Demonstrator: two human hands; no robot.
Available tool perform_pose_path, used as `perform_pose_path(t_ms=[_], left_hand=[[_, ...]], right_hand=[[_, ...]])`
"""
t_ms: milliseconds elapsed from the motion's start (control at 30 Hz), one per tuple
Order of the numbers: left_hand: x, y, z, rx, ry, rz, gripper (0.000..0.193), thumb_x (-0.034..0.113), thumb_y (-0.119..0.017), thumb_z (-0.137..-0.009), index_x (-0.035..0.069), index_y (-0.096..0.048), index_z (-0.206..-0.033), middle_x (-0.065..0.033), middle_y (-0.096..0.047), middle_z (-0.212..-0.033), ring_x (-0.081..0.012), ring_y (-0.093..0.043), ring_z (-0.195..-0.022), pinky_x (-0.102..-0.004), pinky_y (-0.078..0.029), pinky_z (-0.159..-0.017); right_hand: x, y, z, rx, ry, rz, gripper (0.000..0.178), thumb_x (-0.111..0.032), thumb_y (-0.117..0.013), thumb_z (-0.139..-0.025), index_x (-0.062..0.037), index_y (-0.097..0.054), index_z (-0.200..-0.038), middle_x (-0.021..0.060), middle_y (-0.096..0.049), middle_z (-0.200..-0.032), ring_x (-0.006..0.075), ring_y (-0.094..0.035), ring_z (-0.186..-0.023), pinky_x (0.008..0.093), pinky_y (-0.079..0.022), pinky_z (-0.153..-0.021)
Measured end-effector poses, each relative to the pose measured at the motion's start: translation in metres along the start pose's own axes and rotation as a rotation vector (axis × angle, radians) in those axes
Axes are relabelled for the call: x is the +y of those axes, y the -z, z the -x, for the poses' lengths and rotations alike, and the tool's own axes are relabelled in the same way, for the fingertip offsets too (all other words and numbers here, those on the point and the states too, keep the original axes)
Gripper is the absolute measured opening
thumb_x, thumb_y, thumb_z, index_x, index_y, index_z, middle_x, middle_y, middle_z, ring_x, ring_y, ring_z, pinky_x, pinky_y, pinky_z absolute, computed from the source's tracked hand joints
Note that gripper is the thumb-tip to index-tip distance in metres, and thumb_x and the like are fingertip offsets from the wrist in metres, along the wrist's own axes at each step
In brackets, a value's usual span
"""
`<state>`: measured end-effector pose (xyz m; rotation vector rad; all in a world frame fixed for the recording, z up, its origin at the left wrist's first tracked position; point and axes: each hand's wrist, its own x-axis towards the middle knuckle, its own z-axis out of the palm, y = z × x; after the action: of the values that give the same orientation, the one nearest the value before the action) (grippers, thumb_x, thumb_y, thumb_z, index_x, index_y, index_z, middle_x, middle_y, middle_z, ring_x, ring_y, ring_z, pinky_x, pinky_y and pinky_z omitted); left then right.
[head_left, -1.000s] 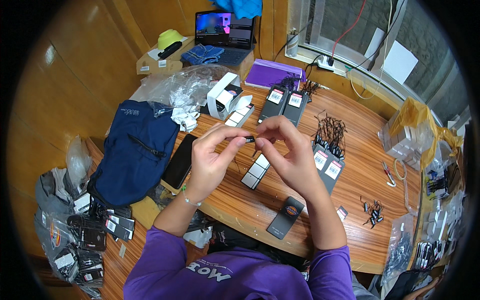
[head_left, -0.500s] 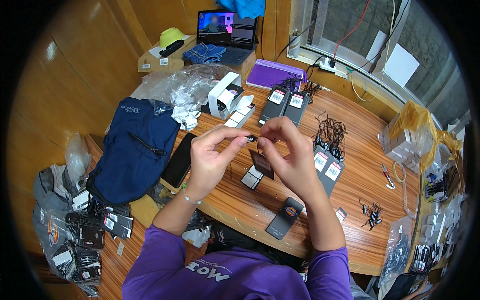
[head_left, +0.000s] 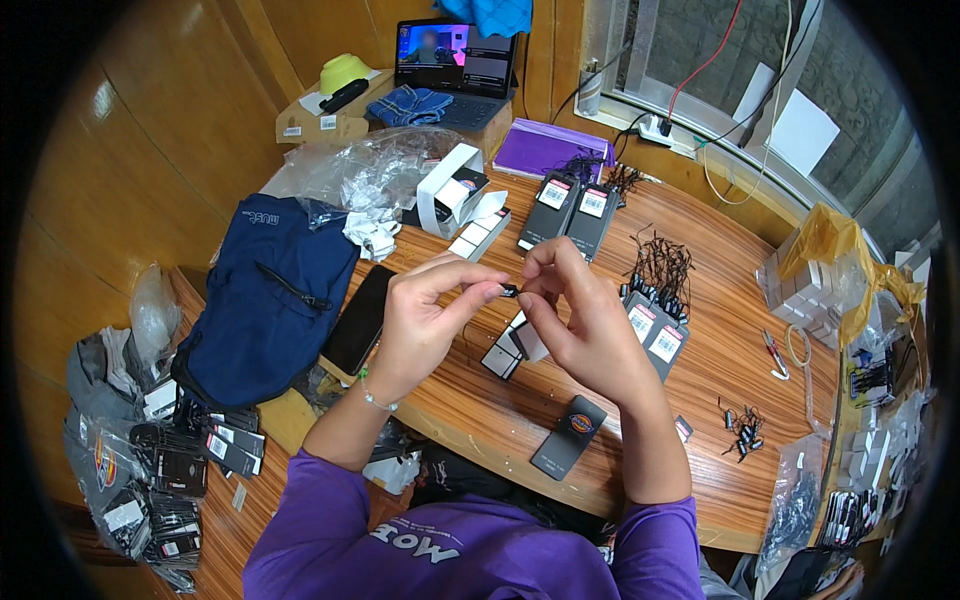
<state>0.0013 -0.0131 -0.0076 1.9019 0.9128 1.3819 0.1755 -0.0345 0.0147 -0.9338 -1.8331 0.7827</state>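
Small black piece in the fingertips too tiny to identify; laptop screen blurred.

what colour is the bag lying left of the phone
Navy blue bag, seen in the head view.

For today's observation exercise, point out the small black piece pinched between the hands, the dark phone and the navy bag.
small black piece [head_left: 509,291]: head view, its exposed middle.
dark phone [head_left: 358,320]: head view, screen centre.
navy bag [head_left: 265,295]: head view, front panel.
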Motion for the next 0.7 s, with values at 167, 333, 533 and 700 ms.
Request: perform_pose_path(t_ms=[167,333,533,700], left_hand=[[0.009,0.006,-0.002,-0.157,0.003,-0.087,0.009,0.003,-0.064,-0.075,-0.002,-0.065,-0.083,-0.0094,-0.063,-0.075,-0.0148,-0.058,-0.068,-0.0245,-0.044,-0.063],[0.007,0.007,-0.001,-0.160,0.123,0.017,0.009,-0.003,-0.061,-0.077,-0.003,-0.065,-0.084,-0.0083,-0.063,-0.080,-0.0112,-0.056,-0.071,-0.0221,-0.044,-0.064],[0.008,0.006,0.000,-0.105,0.197,0.216,0.009,-0.002,-0.059,-0.079,-0.004,-0.064,-0.087,-0.0075,-0.063,-0.082,-0.0098,-0.057,-0.074,-0.0209,-0.046,-0.066],[0.006,0.009,0.000,-0.117,0.198,0.231,0.010,0.001,-0.061,-0.079,-0.003,-0.065,-0.087,-0.0076,-0.064,-0.082,-0.0095,-0.058,-0.075,-0.0211,-0.046,-0.068]], right_hand=[[0.002,0.007,0.002,-0.182,-0.049,0.047,0.021,0.004,-0.051,-0.080,-0.0026,-0.039,-0.096,0.0070,-0.053,-0.069,0.0113,-0.052,-0.063,0.0243,-0.040,-0.055],[0.008,0.005,0.000,-0.169,-0.095,-0.130,0.021,0.002,-0.050,-0.080,-0.0028,-0.038,-0.097,0.0091,-0.051,-0.065,0.0199,-0.054,-0.062,0.0291,-0.041,-0.057],[0.012,0.001,-0.002,-0.100,-0.160,-0.454,0.019,0.003,-0.050,-0.082,-0.0034,-0.037,-0.095,0.0023,-0.049,-0.070,0.0080,-0.049,-0.066,0.0230,-0.040,-0.060],[0.015,-0.003,-0.003,-0.079,-0.128,-0.483,0.018,0.004,-0.049,-0.083,-0.0031,-0.037,-0.094,0.0036,-0.050,-0.069,0.0085,-0.050,-0.065,0.0236,-0.041,-0.060]])
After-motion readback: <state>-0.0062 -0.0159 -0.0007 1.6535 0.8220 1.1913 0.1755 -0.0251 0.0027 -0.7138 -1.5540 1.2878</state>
